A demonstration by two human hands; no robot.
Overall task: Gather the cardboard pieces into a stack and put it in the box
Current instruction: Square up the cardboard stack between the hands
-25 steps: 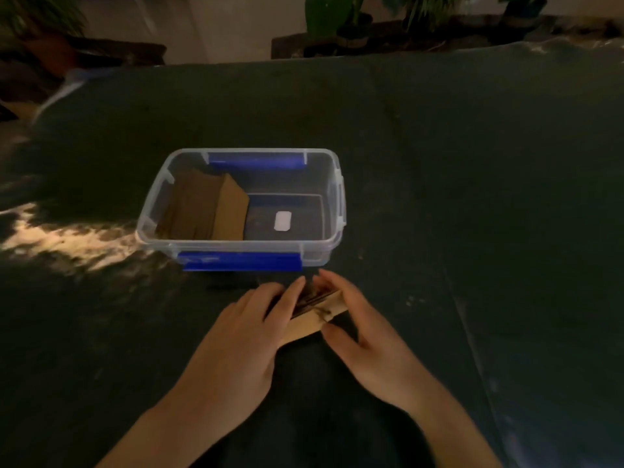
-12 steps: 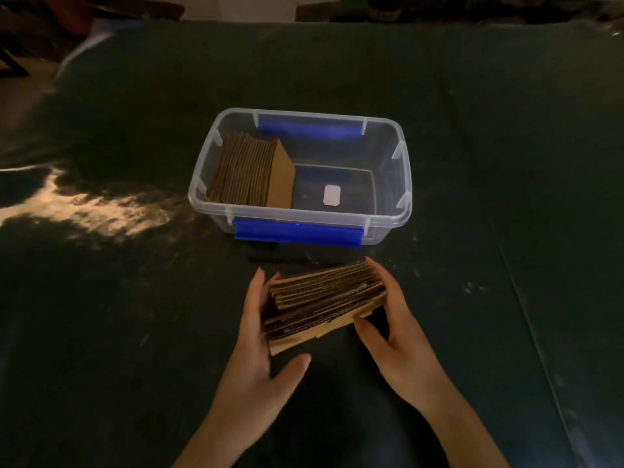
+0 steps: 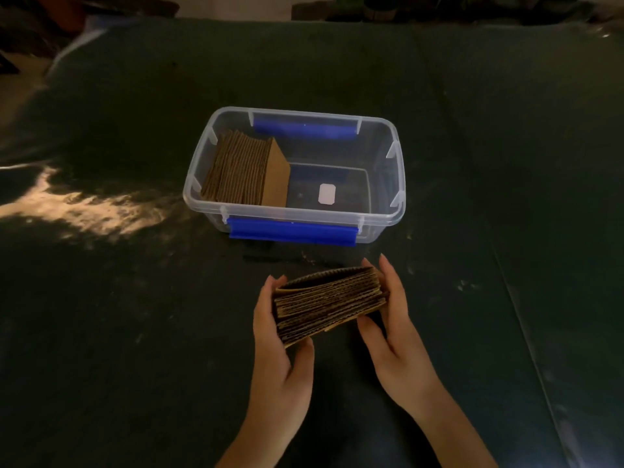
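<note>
A stack of brown cardboard pieces [image 3: 329, 302] is clamped between my two hands just in front of the box, its layered edges facing me. My left hand [image 3: 275, 346] presses on its left end with the thumb under the near edge. My right hand [image 3: 393, 329] grips its right end. The clear plastic box [image 3: 393, 170] with blue clips stands beyond, open at the top. Inside, another cardboard stack [image 3: 246, 172] leans against the left wall. The right half of the box floor shows a small white label [image 3: 327, 193].
Everything rests on a dark green cloth-covered table [image 3: 506, 197]. A bright patch of light [image 3: 77, 207] falls on the cloth left of the box. Dark plants and furniture lie past the far edge.
The cardboard stack has been squared up and raised between both hands, from flat under my fingers to gripped by its ends. The camera has tilted down, so the box sits higher in view.
</note>
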